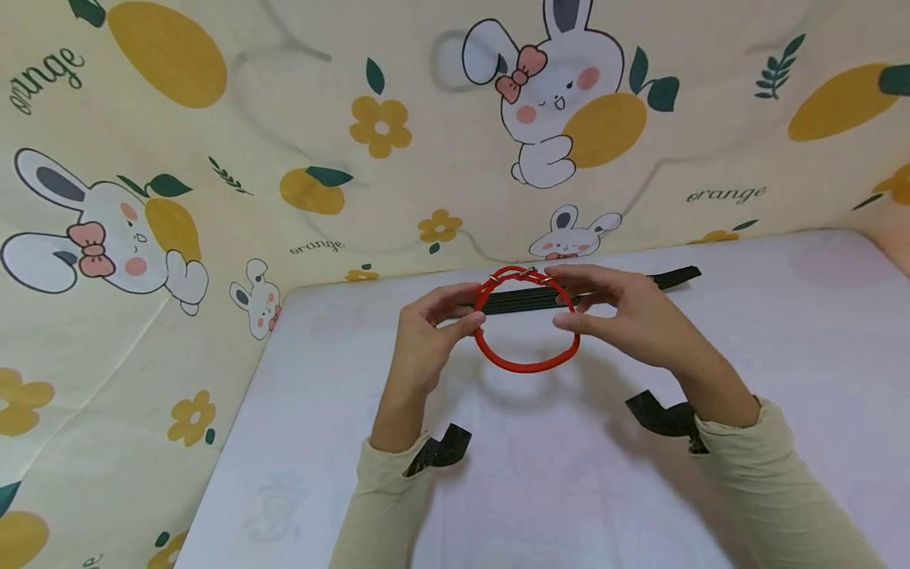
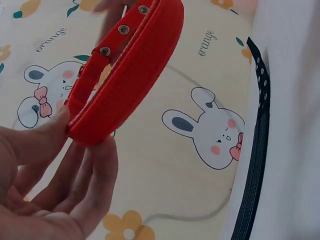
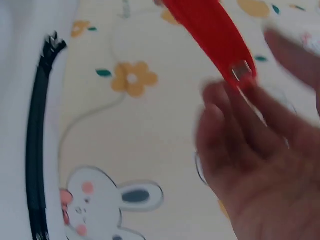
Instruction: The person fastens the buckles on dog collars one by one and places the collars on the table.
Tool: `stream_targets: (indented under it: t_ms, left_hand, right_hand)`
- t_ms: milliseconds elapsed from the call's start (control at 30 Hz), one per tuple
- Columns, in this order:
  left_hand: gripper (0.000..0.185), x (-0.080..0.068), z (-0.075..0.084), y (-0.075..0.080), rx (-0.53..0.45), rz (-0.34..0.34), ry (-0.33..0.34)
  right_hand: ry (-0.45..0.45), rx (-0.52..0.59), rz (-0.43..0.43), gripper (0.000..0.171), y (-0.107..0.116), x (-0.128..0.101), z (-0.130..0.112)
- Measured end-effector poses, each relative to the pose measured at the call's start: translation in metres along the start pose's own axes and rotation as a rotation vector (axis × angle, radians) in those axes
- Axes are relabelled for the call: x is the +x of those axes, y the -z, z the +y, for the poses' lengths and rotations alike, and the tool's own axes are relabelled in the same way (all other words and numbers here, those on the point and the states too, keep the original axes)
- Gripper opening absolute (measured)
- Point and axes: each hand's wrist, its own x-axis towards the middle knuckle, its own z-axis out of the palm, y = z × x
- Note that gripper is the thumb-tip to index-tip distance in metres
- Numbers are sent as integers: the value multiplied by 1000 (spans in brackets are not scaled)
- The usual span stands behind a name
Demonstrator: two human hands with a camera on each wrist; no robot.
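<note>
A red collar (image 1: 526, 367) with metal eyelets and buckle hardware forms a closed loop, held up above the white table. On its left side my left hand (image 1: 426, 336) pinches the band between thumb and fingers, plain in the left wrist view, where the eyelets (image 2: 123, 29) show. My right hand (image 1: 626, 312) is at the loop's right side. The right wrist view, somewhat blurred, has its fingers (image 3: 215, 125) touching the collar's end near a metal piece, while the thumb stands apart from the band.
Behind the collar a long black strap (image 1: 526, 300) lies across the white table (image 1: 341, 442); its end bears light metallic dots in the left wrist view. A cream cloth (image 1: 398, 190) with rabbits and oranges hangs behind. Black bands (image 1: 451, 445) stick out at both sleeves.
</note>
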Motion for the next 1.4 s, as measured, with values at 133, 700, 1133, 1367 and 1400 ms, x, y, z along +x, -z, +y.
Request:
stream_targets:
  t_ms: [133,700,1133,1367,1400]
  left_hand:
    - [36,0,0,1,-22,17,12]
    - [76,-4,-7,48,165,-397,-149]
    - [78,-14,-39,80,410,-339,-191]
    - [81,-12,-52,97,621,-323,-110]
    - [80,-11,-55,98,655,-322,-89]
  right_hand:
    - [129,-76,-188,93,11,-3,5]
    - [230,-100,-82,86,-6,5,14]
    - [157,-46,-179,89,-57,13,23]
    - [126,-131,-230,89,-88,32,26]
    - [115,-143,-237,89,-92,34,27]
